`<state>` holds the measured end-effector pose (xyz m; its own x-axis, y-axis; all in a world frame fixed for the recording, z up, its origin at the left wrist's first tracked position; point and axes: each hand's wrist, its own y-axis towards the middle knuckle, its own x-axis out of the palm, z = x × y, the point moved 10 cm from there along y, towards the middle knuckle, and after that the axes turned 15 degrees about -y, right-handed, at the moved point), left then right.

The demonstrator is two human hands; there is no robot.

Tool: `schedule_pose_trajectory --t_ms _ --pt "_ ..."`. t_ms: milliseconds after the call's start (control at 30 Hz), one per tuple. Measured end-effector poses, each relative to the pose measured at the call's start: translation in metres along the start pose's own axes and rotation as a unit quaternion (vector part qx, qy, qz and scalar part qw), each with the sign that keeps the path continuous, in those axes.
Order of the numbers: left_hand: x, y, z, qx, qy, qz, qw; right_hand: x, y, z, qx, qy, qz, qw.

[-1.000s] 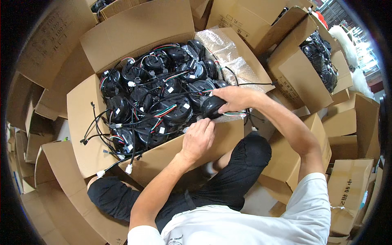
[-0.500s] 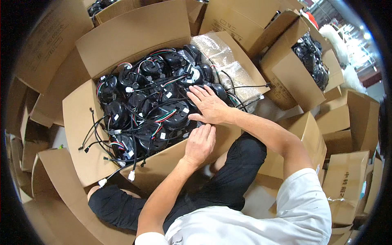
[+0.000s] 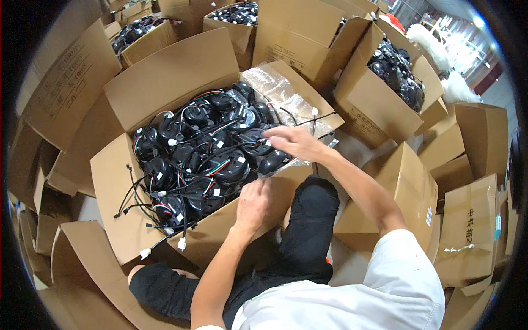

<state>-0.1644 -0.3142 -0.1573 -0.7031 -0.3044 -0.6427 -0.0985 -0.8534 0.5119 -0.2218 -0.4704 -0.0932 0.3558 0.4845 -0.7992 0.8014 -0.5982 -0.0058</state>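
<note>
An open cardboard box (image 3: 129, 212) in front of me is filled with round black motor-like units (image 3: 231, 166), with black cables, coloured wires and white connectors across them. My left hand (image 3: 254, 204) rests at the box's near rim, its fingers bent over the edge and the fingertips hidden. Over the right part of the units is my right hand (image 3: 297, 143), fingers stretched leftward and slightly bent, low over the units and cables. Whether they touch a unit is hard to see. Clear bubble wrap (image 3: 275, 88) lies along the box's far right side.
Another carton (image 3: 360, 91) at the far right holds black bagged items. Open boxes of black parts (image 3: 135, 34) stand behind. Cartons (image 3: 467, 231) crowd my right side, and large flaps (image 3: 82, 258) rise at the left. Cables (image 3: 132, 192) hang over the left flap.
My right hand has lifted from lying flat, with its fingers drawn together and bent. The left hand's fingers now curl over the rim. The view has shifted, showing more boxes behind.
</note>
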Motion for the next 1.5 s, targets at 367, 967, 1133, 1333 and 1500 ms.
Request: schedule_pose_trajectory --t_ms 367,967,1133,1333,1500 --pt "0.029 0.111 0.036 0.004 -0.065 -0.069 0.995 0.021 -0.168 0.137 0.218 -0.247 0.248 0.911" --pt "0.107 0.192 -0.025 -0.191 -0.238 0.148 0.941 -0.081 -0.218 0.210 0.357 0.077 0.456 0.812" --pt "0.117 0.159 -0.095 -0.424 -0.527 0.268 0.686 -0.040 -0.129 0.168 0.254 0.052 0.370 0.892" --pt "0.035 0.166 -0.121 -0.258 -0.421 0.325 0.806 -0.023 -0.048 0.147 0.204 0.278 0.351 0.871" --pt "-0.006 0.184 -0.054 -0.113 0.113 0.256 0.953 0.000 -0.032 0.075 0.006 -0.202 0.248 0.947"
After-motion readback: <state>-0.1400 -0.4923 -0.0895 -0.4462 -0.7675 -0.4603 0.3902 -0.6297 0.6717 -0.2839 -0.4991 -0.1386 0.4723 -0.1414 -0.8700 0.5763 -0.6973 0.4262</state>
